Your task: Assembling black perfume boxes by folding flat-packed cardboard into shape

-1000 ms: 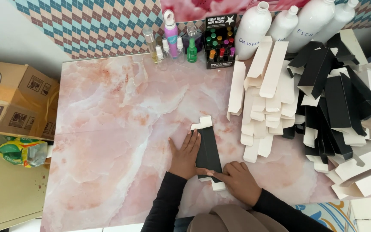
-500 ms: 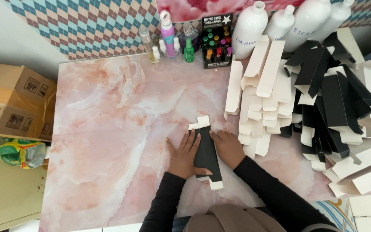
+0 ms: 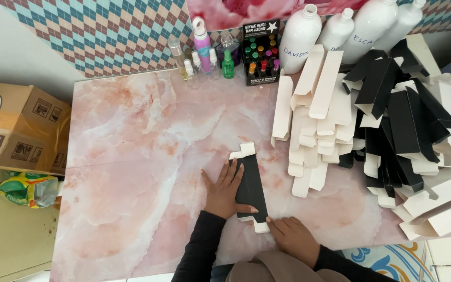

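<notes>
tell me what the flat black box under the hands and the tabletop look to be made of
Flat black box: likely thin card, matte black outside, white flaps at both ends, creased folds. Tabletop: pink marble pattern with a soft sheen; stone or a printed laminate, cannot tell.

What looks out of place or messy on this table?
Nothing damaged or spilled. The flat box blanks at right lie in a loose, overlapping heap, some overhanging the table edge. The left hand presses one black blank flat.

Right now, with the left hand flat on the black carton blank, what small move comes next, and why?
Probably slide the right hand up along the black carton blank to press its crease: the left hand pins it flat on the table, and the right touches only the near end flap.
</notes>
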